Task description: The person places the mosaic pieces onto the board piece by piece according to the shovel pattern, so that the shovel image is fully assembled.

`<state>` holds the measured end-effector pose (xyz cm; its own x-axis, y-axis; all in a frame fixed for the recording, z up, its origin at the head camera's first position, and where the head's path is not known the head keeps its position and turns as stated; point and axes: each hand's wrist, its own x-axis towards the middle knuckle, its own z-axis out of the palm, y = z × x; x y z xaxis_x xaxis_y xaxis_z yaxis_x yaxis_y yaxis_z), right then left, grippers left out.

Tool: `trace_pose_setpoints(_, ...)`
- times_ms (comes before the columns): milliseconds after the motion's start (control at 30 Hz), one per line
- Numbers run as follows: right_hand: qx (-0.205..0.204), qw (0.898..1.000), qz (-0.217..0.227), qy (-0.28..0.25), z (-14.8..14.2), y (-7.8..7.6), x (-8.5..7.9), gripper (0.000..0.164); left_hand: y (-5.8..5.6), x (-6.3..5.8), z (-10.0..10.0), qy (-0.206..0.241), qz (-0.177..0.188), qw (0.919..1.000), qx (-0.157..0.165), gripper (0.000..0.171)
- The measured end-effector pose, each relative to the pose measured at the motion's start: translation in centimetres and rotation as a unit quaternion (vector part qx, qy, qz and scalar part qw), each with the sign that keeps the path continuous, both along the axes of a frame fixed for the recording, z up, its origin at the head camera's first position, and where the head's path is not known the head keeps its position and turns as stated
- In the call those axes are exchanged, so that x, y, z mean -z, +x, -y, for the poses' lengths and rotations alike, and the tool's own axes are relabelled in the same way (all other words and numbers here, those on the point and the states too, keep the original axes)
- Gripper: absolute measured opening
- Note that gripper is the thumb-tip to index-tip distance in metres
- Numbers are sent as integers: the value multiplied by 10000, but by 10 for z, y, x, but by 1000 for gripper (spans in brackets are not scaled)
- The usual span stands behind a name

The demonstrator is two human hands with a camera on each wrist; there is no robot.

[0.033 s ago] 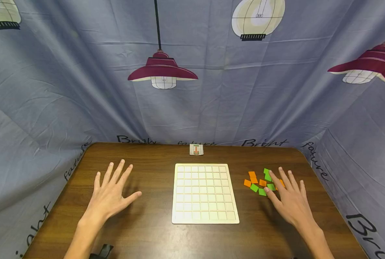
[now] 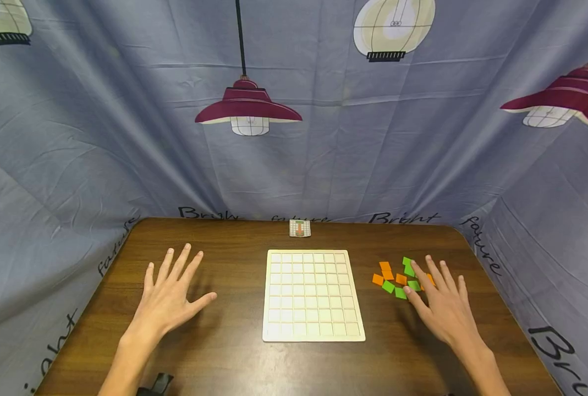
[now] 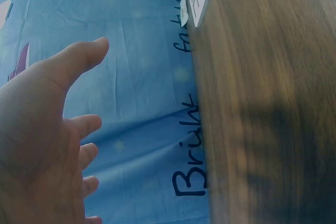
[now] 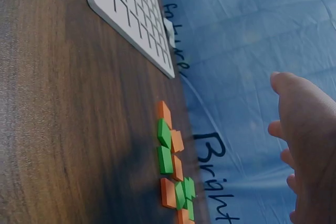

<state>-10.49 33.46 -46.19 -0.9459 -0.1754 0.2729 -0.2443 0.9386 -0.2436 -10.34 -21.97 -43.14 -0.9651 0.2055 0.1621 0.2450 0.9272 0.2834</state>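
My left hand (image 2: 164, 301) hovers over the left part of the table with its fingers spread, holding nothing. To the right, my right hand (image 2: 442, 308) is spread above a loose group of small square tiles, and it too holds nothing. Among them are orange tiles (image 2: 378, 279) and green tiles (image 2: 388, 286); the hand hides part of the group in the head view. A pale square grid board (image 2: 305, 302) lies between the hands. The right wrist view shows the tiles (image 4: 165, 160) lying apart from the hand, some touching each other.
A small card (image 2: 300, 228) with a printed grid pattern lies at the table's back edge, behind the board. The brown wooden table (image 2: 234, 352) is bordered by a blue-grey curtain (image 2: 294, 170). A black object (image 2: 157, 383) shows at the front edge near the left forearm.
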Motion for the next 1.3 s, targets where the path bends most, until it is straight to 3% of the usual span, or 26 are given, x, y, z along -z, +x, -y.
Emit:
trace_pose_setpoints(600,17,9998,10,-222,-3,3,12,65,-1,15,-6,271,101,9992,283,88)
trace_pose_setpoints(800,25,9996,-28,-270,-5,3,15,66,-5,24,-10,640,66,9968,479,83)
trace_pose_setpoints(1067,-70,9968,-423,-679,-6,0,16,56,-12,45,-26,1398,387,9842,1012,76)
trace_pose_setpoints(1300,-40,9946,-513,-906,-9,-2,21,48,-12,66,-48,1883,915,9653,1561,73)
